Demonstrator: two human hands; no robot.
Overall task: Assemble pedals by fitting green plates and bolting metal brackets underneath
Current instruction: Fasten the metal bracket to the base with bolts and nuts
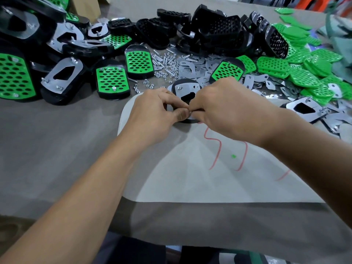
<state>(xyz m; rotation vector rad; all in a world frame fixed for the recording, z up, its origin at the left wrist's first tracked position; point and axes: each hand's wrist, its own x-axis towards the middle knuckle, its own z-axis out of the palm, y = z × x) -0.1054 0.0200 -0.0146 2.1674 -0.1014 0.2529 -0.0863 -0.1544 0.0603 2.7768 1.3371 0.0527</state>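
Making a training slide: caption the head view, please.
Left hand and right hand pinch at a metal bracket on an upturned black pedal, green plates piled nearby.

Your light is bright and even, coming from above. Under your left hand (152, 113) and right hand (228, 107) the pedal (187, 92) sits in soft shadow, and faint fanned shadows spread over the white sheet (209, 183) toward 6 o'clock. Brackets (190, 67) at 12 o'clock glint. The centre is sharp; plates (297, 33) at 1 to 2 o'clock smear, and the edges bow.
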